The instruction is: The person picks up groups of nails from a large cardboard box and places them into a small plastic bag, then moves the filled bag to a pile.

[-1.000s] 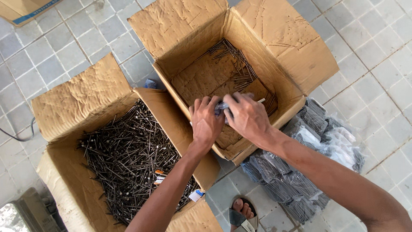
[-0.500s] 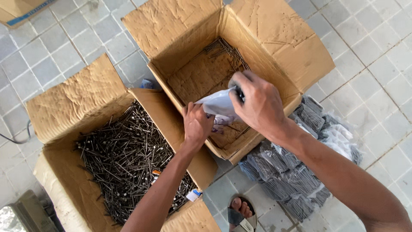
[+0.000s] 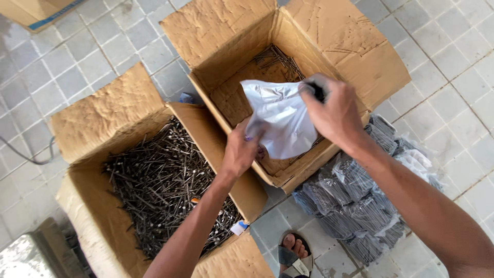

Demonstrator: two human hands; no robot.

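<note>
Two hands' grips, left hand (image 3: pixel 241 152) and right hand (image 3: pixel 329 110), closed on crumpled, translucent white plastic bag (image 3: pixel 280 121).

Two open cardboard boxes: the near-left box (image 3: pixel 92 128) full of loose nails, the far-right box (image 3: pixel 329 46) nearly empty. One clear plastic bag (image 3: pixel 280 121), two hands, several packed nail bags (image 3: pixel 355 206) near right.

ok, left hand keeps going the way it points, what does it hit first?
Likely the plastic bag: the left hand points up and right into its lower edge, probably already touching. Beyond lies the near-empty box. Depth is unclear.
</note>
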